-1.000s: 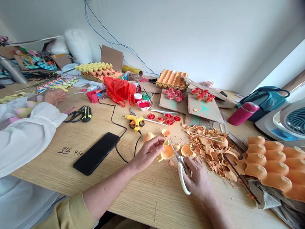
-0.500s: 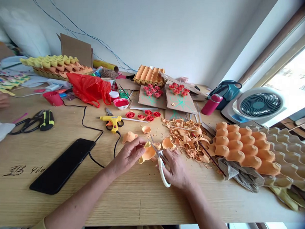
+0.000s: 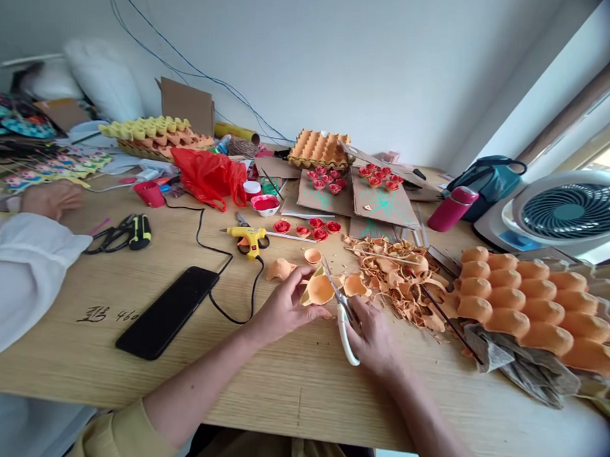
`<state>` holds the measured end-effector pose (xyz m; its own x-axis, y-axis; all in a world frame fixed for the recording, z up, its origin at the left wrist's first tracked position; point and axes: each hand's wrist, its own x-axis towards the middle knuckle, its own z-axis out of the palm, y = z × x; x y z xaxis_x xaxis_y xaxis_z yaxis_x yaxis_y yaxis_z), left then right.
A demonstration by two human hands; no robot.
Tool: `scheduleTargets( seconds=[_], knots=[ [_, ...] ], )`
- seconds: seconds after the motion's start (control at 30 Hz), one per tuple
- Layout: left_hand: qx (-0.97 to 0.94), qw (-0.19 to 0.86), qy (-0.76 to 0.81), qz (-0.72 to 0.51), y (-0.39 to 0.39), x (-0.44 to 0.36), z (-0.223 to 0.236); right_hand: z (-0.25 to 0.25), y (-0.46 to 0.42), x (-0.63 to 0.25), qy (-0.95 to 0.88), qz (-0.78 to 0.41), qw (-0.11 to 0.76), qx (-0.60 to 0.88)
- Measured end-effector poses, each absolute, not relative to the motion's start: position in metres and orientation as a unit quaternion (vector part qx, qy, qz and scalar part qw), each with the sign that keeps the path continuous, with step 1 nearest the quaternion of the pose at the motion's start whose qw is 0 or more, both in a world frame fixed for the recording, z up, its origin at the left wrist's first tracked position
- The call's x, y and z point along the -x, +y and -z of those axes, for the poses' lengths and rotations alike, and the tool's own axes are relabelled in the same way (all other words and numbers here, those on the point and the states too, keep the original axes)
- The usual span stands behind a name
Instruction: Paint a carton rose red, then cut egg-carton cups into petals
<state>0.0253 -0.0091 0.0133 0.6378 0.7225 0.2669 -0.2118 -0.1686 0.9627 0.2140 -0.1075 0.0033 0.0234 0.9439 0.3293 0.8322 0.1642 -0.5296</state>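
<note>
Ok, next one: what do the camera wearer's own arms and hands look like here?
The left hand and right hand are bare, without gloves. A mustard-yellow sleeve ends near the left elbow, leaving the left forearm uncovered. The right forearm is bare too; its sleeve is out of view. No watch or bracelet shows.

Plain mustard-tan left sleeve [image 3: 122,433]

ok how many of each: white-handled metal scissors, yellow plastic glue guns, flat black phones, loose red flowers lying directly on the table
White-handled metal scissors: 1 pair
Yellow plastic glue gun: 1
Flat black phone: 1
Loose red flowers: 5
Total: 8
</note>
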Motion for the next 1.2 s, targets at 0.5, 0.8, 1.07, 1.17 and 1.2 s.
scheduleTargets(
  seconds=[0.5,0.8,1.07,1.17,1.2],
  knots=[
    [-0.79,0.442,0.207,-0.37,-0.0088,-0.0204,-0.0115,-0.0036,-0.1063,-0.2146,-0.703,-0.13,0.323,0.62],
    [-0.761,0.477,0.22,-0.381,-0.0104,-0.0214,-0.0104,-0.0023,-0.1067,-0.2145,-0.695,-0.143,0.334,0.62],
    [-0.693,0.574,0.182,-0.397,-0.0068,-0.0236,-0.0058,-0.0009,-0.1081,-0.2159,-0.683,-0.177,0.349,0.617],
    [-0.677,0.587,0.176,-0.407,-0.0046,-0.0237,-0.007,-0.0025,-0.1077,-0.2145,-0.676,-0.188,0.356,0.617],
    [-0.669,0.594,0.179,-0.409,-0.0041,-0.0235,-0.0084,-0.0029,-0.1074,-0.2139,-0.673,-0.192,0.358,0.618]
  ],
)
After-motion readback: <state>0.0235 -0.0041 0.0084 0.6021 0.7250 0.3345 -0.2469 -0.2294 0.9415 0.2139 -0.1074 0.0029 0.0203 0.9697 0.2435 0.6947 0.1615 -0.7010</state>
